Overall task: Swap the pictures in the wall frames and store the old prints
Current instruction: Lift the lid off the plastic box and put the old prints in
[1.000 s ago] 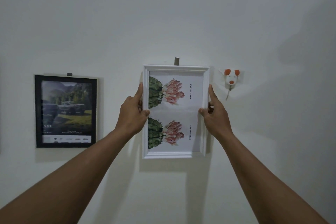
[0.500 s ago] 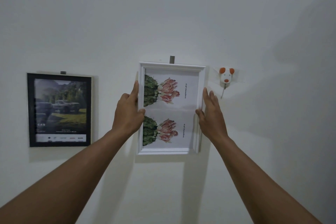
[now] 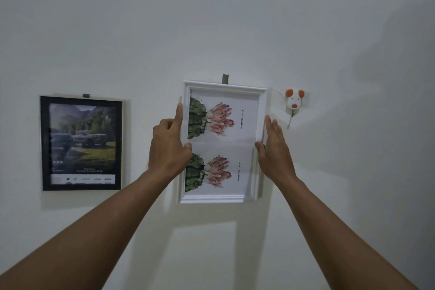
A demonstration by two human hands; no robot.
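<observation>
A white frame (image 3: 225, 86) is being held upright against the wall (image 3: 211, 19), its top edge just below a small grey hook (image 3: 225, 78). Its left rail is being gripped by the left hand (image 3: 168, 146): the thumb is being pressed on the front, the index finger is being stretched up along the outer edge, and the other fingers are being kept curled. The right rail is being steadied by the right hand (image 3: 274, 148), whose fingers are being laid straight along the outer edge while the thumb is touching the front. A print (image 3: 220, 122) showing the same pink flower twice is being displayed inside the frame. A black frame (image 3: 81, 142) with a car picture is hanging well to the left. A mouse-shaped hook (image 3: 293, 101) is stuck just right of the white frame.
</observation>
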